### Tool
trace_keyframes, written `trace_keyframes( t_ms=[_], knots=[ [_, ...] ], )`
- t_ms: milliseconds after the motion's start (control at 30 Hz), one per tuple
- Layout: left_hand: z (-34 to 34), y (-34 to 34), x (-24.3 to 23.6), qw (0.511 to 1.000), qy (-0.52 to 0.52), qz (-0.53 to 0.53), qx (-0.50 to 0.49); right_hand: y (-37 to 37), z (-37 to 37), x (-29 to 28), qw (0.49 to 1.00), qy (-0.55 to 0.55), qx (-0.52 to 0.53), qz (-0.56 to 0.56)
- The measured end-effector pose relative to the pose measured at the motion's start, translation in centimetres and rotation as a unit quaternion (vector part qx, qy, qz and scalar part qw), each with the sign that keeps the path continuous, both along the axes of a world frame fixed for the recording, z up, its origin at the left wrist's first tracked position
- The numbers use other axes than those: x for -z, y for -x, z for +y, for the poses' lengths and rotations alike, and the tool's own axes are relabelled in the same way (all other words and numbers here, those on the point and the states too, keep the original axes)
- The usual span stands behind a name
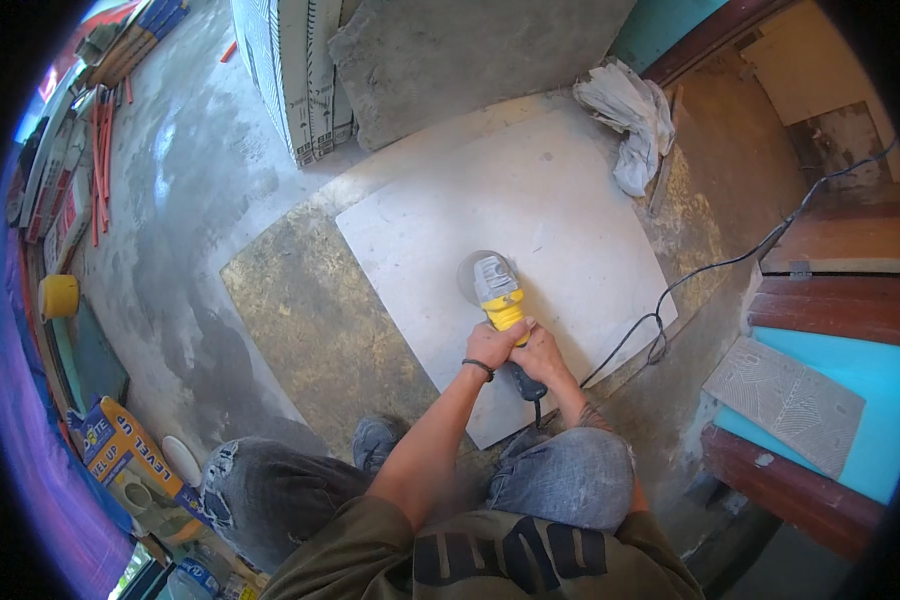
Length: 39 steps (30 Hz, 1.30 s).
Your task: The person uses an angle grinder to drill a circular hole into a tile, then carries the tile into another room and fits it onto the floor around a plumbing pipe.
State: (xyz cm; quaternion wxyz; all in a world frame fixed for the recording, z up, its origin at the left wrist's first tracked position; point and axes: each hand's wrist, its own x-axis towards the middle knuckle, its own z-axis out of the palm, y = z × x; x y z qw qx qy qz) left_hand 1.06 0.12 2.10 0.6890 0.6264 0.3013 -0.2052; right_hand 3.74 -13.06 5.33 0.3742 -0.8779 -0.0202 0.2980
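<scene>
A yellow and grey angle grinder rests with its round disc over a large pale tile in front of me. My left hand is wrapped round the grinder's body from the left, a dark band on its wrist. From the right, my right hand grips the body just behind it, the two hands touching. The tool's dark rear end points back between my forearms. Its black cord runs off to the right. Whether the disc touches the tile I cannot tell.
A worn board lies under the tile. Upright boxes and a grey slab stand beyond, with a crumpled white sack at the far right. A loose tile piece leans at right. A printed bag and yellow roll lie left.
</scene>
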Motion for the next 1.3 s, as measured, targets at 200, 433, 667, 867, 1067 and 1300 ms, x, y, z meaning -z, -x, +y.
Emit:
trace_keyframes(
  t_ms=[200, 433, 667, 867, 1067, 1300],
  knots=[
    [0.0, 0.9, 0.7, 0.993, 0.087, -0.068, -0.042, 1.7, 0.1, 0.9, 0.998, 0.035, 0.009, -0.056],
    [0.0, 1.2, 1.1, 0.993, 0.106, -0.042, -0.02, 1.7, -0.1, 1.3, 0.997, 0.055, -0.004, -0.058],
    [0.4, 1.3, 2.0, 0.993, 0.112, -0.041, -0.013, 1.6, 0.7, 0.7, 0.996, 0.072, -0.005, -0.055],
    [0.5, 1.4, 0.8, 0.988, 0.138, -0.056, -0.037, 1.6, 1.0, 0.3, 0.995, 0.086, -0.012, -0.053],
    [0.7, 1.2, 1.4, 0.991, 0.124, -0.044, -0.018, 1.5, 1.1, 0.2, 0.995, 0.086, -0.016, -0.055],
    [1.0, 1.0, 0.4, 0.992, 0.122, -0.033, -0.016, 1.5, 1.2, 0.0, 0.994, 0.099, -0.013, -0.048]
  ],
)
